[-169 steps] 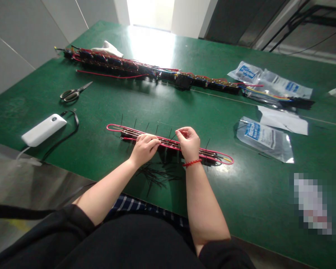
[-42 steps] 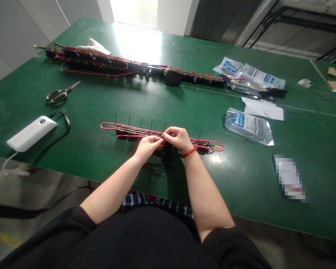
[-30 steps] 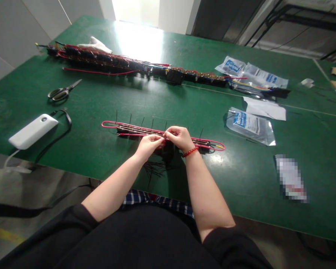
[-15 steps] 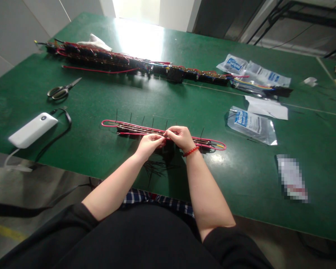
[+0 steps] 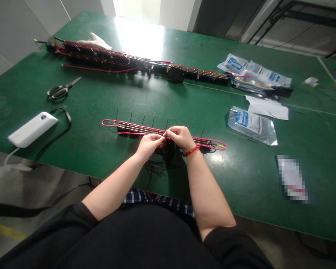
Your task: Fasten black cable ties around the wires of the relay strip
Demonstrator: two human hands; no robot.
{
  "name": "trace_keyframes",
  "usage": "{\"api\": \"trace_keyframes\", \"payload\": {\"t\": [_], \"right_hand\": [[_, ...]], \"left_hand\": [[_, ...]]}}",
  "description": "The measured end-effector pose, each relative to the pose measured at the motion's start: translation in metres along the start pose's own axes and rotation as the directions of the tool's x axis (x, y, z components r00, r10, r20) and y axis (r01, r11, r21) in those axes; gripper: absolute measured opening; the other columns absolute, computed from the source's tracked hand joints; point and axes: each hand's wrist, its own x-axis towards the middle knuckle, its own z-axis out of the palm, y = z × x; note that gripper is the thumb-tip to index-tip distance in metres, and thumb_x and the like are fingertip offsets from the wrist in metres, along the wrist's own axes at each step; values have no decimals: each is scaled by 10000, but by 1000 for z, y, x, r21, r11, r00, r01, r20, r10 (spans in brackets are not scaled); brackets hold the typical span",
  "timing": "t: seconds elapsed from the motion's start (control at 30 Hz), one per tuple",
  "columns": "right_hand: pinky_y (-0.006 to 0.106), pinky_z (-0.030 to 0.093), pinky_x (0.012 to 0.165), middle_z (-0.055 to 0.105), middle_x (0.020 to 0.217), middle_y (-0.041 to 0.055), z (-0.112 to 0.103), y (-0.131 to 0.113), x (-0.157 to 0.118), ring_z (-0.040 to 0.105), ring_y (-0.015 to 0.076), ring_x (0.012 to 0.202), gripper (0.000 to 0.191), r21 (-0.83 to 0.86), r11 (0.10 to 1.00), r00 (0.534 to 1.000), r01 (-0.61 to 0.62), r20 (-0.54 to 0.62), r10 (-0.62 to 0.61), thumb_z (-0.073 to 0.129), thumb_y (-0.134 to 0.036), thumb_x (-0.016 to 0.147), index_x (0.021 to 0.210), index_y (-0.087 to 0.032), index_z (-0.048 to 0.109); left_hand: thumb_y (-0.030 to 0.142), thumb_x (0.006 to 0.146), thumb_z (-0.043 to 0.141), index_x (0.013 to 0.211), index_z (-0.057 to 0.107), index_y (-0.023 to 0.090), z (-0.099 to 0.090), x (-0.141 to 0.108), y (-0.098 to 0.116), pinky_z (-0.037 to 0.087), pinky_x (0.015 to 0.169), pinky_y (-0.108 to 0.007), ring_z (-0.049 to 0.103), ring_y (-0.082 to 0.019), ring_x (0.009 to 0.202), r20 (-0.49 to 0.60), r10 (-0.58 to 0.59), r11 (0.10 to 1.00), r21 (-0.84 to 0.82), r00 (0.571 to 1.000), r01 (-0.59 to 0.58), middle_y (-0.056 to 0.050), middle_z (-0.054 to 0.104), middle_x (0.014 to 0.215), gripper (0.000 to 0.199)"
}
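Wire bundle (image 5: 134, 130) — red loop (image 5: 106, 122) at either end, dark connectors (image 5: 120, 129) along it — lying flat on the green desk (image 5: 240, 179), crosswise to the person, which seems to put its whole length within reach of both hands. Left hand (image 5: 149, 146): grip narrow, fingertips (image 5: 162, 137) pinched on the middle of the bundle. Right hand (image 5: 180, 138): grip likewise narrow, closed on the same spot and meeting the left fingertips, red bead bracelet (image 5: 190, 151) on the wrist; whatever lies exactly between the fingers is hidden. Black cable ties (image 5: 153, 121) stand up from the bundle in a row, tails uncut. Loose ties (image 5: 156, 168) in a heap just below it, close to the hands — apparently kept there for easy reach. Farther off: scissors (image 5: 60, 91), white power bank (image 5: 32, 124), plastic bag (image 5: 252, 126), and a second, longer wire bundle (image 5: 114, 63) along the far side of the desk.
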Motion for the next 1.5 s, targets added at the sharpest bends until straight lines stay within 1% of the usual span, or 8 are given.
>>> {"api": "trace_keyframes", "payload": {"t": [0.2,0.37,0.53,0.77,0.97,1.1,1.33,1.5], "right_hand": [[249,454,624,722,699,32,1,3,0,633,160,668,213,-4,1000,1000,13,-1,-13,603,-309,804,735,-167,746],[239,436,609,696,696,13,3,6,1,598,138,649,189,-25,999,999,39,0,-39,617,-319,797,747,-174,727],[240,425,606,681,683,10,3,4,1,580,132,639,181,-45,998,999,41,-3,-42,619,-318,793,735,-176,717],[237,403,577,663,672,3,3,7,2,560,128,623,183,-49,998,999,30,17,-29,646,-350,781,751,-180,707],[237,376,562,637,654,-5,2,7,2,534,124,611,171,-83,996,999,38,20,-36,657,-350,774,738,-186,693],[236,355,553,610,632,-13,2,5,2,513,117,602,173,-79,996,999,40,32,-37,652,-347,774,736,-183,694],[240,346,556,607,651,-9,2,6,3,503,115,607,157,-90,995,998,44,48,-40,656,-328,764,725,-183,698],[237,352,567,624,683,-5,2,7,3,513,117,629,114,-98,994,997,43,65,-37,661,-292,749,734,-187,702]], "left_hand": [[499,613,885,823,758,110,0,0,0,563,691,-285,680,-151,684,2,0,1000,0,1000,0,-66,731,740,460],[516,608,879,805,732,121,0,0,-3,563,664,-275,677,-148,672,-18,52,998,-22,999,-52,-45,720,720,465],[510,591,883,830,729,127,-1,1,-6,567,675,-266,683,-143,689,10,67,997,-40,998,-66,-40,731,750,477],[453,640,861,896,684,134,-2,0,-6,571,716,-281,701,-159,756,24,68,996,-60,997,-67,-46,733,812,445],[396,665,832,875,660,146,-1,0,-7,560,673,-254,700,-151,722,5,88,994,-71,996,-88,-37,734,806,369],[410,665,832,859,662,144,-1,1,-8,558,657,-257,699,-156,704,-8,101,993,-56,995,-102,-36,733,781,370],[484,651,849,806,682,140,0,-1,-8,572,689,-295,694,-168,708,-49,113,994,-4,992,-113,-46,728,769,413],[500,631,858,770,690,133,1,-1,-7,562,658,-279,679,-153,673,-59,134,991,-3,989,-134,-41,722,740,427]]}}
